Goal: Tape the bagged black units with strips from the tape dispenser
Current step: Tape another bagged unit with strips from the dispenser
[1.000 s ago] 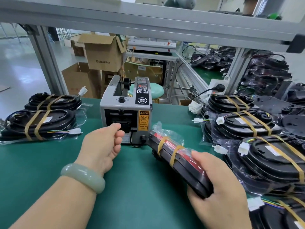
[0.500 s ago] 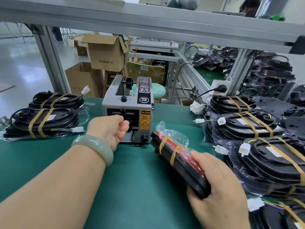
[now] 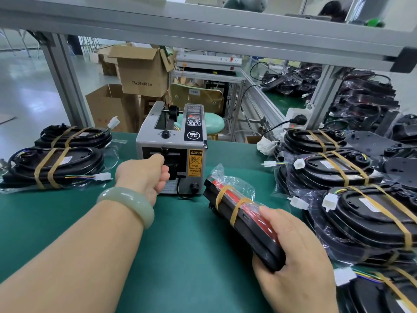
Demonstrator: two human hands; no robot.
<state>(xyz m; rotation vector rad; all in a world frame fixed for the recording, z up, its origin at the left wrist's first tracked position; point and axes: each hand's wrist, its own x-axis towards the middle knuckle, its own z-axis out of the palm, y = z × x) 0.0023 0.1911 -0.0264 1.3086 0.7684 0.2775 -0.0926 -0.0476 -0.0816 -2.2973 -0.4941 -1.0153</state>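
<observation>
- Green mat [image 3: 180,256] over a factory bench, aluminium frame [image 3: 65,80] above and behind. Tape dispenser [image 3: 171,141] standing mid-bench, front slot facing the camera.
- Left hand [image 3: 144,175] up against the dispenser's front slot, fingers curled inward, tips hidden. Cannot tell whether pinching a strip. Pale green bangle [image 3: 128,203] on that wrist.
- Right hand [image 3: 297,256] wrapped round the near end of a bagged unit [image 3: 243,222], right of the dispenser and nearer the camera. Far end just beside the dispenser's front corner. Black with a red stripe, two tan tape bands around it, clear bag bunched at the far end.
- Left of the dispenser: two taped units [image 3: 56,166] with coiled cables and white plugs, lying on the mat.
- Right of the dispenser: crowded pile of units [image 3: 338,168] in clear bags, tan bands across them.
- Behind the dispenser: mint stool [image 3: 209,124] and a cardboard box [image 3: 142,71] printed "75x36x40 CM".
- On the dispenser: round badge reading "SEMI", yellow label [image 3: 195,162] reading "CAUTION" and "DO NOT INSERT YOUR FINGERS INTO OUTLET".
</observation>
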